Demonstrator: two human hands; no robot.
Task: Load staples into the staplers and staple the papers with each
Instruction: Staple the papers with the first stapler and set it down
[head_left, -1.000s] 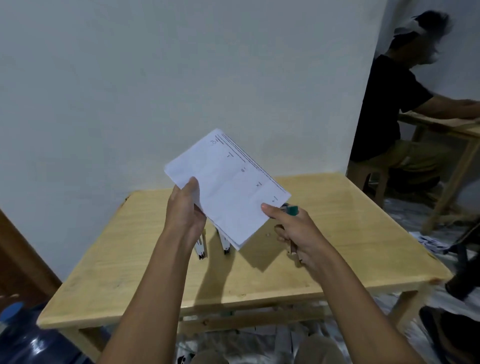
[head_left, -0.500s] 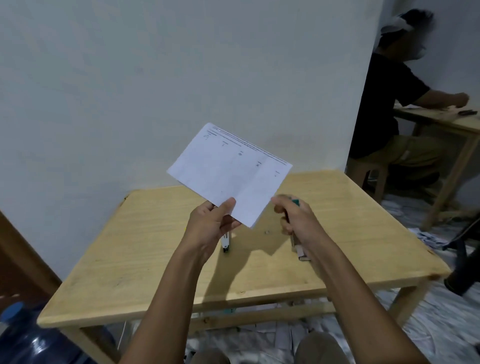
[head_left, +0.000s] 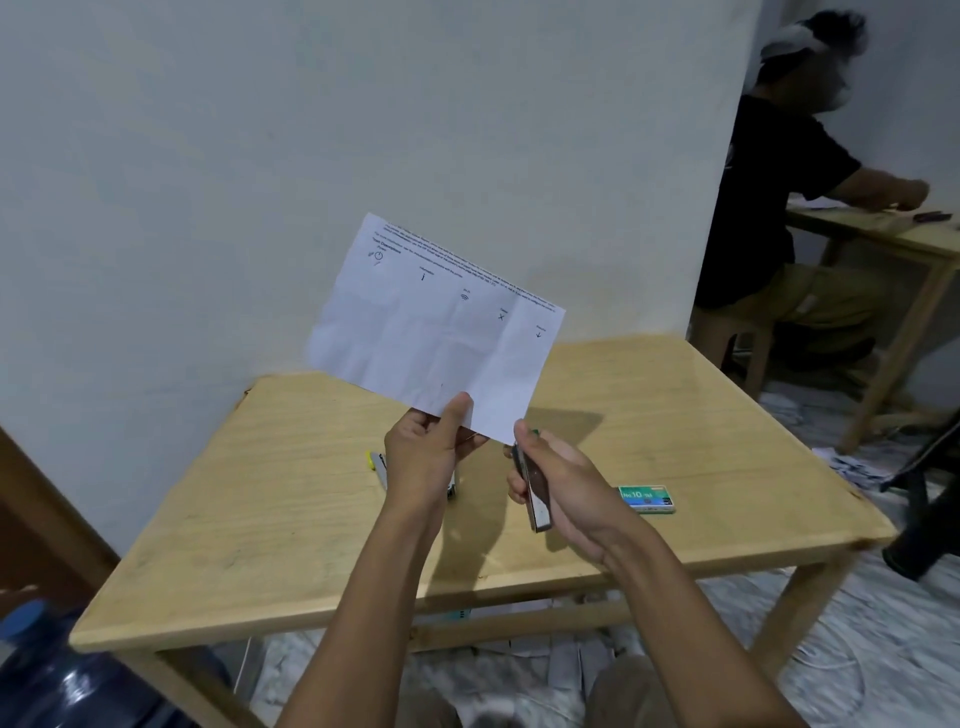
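My left hand (head_left: 428, 457) pinches the bottom edge of the white printed papers (head_left: 436, 332), held up above the wooden table (head_left: 270, 519). My right hand (head_left: 566, 478) grips a green-tipped stapler (head_left: 532, 486), its nose right at the papers' lower right corner. Two more staplers lie on the table: a yellow-tipped stapler (head_left: 377, 465) left of my left hand and another stapler (head_left: 453, 488) partly hidden under it. A green staple box (head_left: 647, 499) lies to the right of my right hand.
A wall stands behind the table. A blue water jug (head_left: 57, 675) sits on the floor at lower left. Another person (head_left: 779, 208) sits at a second table (head_left: 893, 234) at the right. Papers litter the floor.
My left hand shifted from the papers' left side to their bottom edge, and the sheet rose and turned flatter to me. My right hand brought the stapler up to the lower corner, uncovering the staple box.
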